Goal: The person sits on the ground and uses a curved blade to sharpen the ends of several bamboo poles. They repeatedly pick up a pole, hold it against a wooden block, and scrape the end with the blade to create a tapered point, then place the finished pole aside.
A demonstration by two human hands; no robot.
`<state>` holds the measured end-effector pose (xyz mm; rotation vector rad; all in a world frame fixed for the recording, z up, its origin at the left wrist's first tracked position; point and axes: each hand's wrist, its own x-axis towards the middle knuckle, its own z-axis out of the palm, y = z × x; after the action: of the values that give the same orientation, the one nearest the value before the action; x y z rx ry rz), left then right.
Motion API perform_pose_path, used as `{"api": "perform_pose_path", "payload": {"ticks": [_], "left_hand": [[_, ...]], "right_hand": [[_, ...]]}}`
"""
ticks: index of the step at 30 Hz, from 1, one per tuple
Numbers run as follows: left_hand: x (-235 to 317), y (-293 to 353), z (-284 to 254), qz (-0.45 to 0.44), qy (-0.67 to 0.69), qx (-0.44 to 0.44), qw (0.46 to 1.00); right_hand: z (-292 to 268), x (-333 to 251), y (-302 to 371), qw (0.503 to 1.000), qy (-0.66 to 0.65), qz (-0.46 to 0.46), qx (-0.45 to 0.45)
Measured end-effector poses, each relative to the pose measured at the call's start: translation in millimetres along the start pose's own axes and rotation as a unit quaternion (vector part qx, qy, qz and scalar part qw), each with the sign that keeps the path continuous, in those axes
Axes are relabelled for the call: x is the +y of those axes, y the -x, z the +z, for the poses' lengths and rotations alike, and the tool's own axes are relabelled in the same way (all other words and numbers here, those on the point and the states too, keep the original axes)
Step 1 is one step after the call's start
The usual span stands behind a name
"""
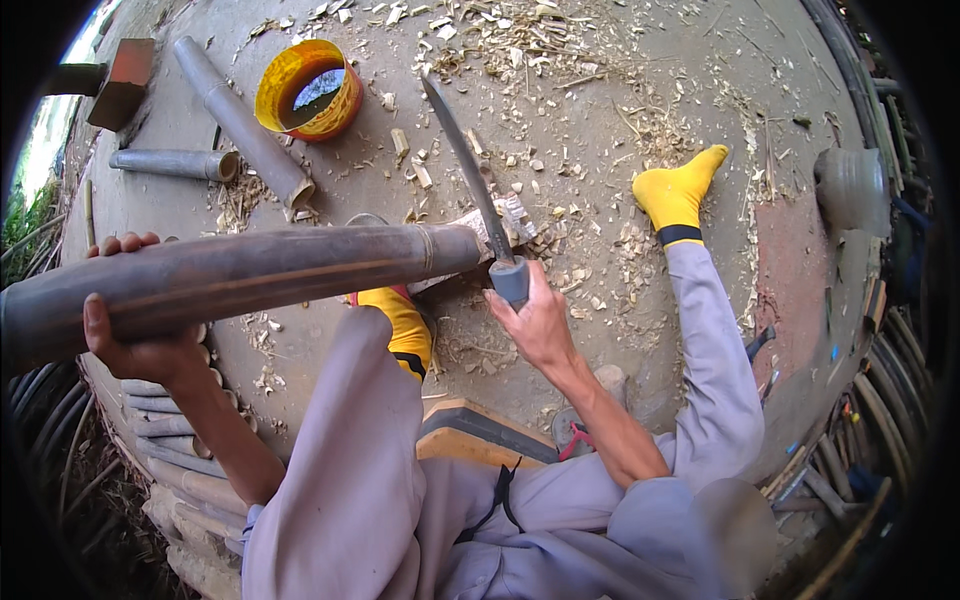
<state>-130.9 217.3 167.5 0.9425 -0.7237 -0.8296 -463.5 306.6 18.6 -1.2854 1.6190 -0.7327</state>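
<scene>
My left hand (140,325) is closed round a thick grey-brown bamboo pole (260,268) from below, its fingertips and thumb showing at the two sides. The pole lies across the view above my left leg, and its right end is beside a whitish block (512,215) on the ground. In my right hand (537,318) is a long knife (468,165), gripped by its dark grey handle. The blade points up and away, passing just right of the pole's end. Whether blade and pole touch, I cannot tell.
Two cut bamboo lengths (240,118) (175,164) lie at the far left near a yellow-orange bucket (348,108) of dark liquid. Pale wood chips (520,40) cover much of the ground. Several stacked bamboo pieces (175,425) are at the left, and a grey metal pot (850,190) stands at the right.
</scene>
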Motion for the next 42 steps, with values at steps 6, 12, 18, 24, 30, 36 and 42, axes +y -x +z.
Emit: {"api": "perform_pose_path", "payload": {"ticks": [6,12,18,24,30,36,42], "left_hand": [[-0.7,-1.7,-11.8,0.018,0.026,-0.045,0.998],[2.1,7.5,-23.0,0.014,0.014,-0.043,0.999],[-1.9,3.6,-34.0,0.02,0.041,-0.052,0.998],[-14.1,-5.2,-8.9,0.026,0.055,-0.076,0.995],[5.0,6.7,-31.0,0.038,0.038,-0.085,0.995],[-3.9,-1.8,-29.0,0.049,0.039,-0.135,0.989],[2.2,-1.3,-37.9,0.046,0.068,-0.257,0.963]], "right_hand": [[7.9,-10.5,-7.0,0.981,-0.017,-0.175,0.083],[5.4,28.3,-9.0,0.995,0.063,0.02,-0.068],[-6.3,-37.4,3.4,0.987,-0.017,-0.141,0.082],[-3.1,16.7,6.9,0.997,0.079,0.012,-0.016],[-12.4,-44.2,0.3,0.986,-0.058,-0.15,0.042],[8.1,64.7,-11.3,0.992,0.111,0.025,-0.056],[-13.8,-18.9,-15.5,0.998,-0.014,-0.064,0.008]]}}
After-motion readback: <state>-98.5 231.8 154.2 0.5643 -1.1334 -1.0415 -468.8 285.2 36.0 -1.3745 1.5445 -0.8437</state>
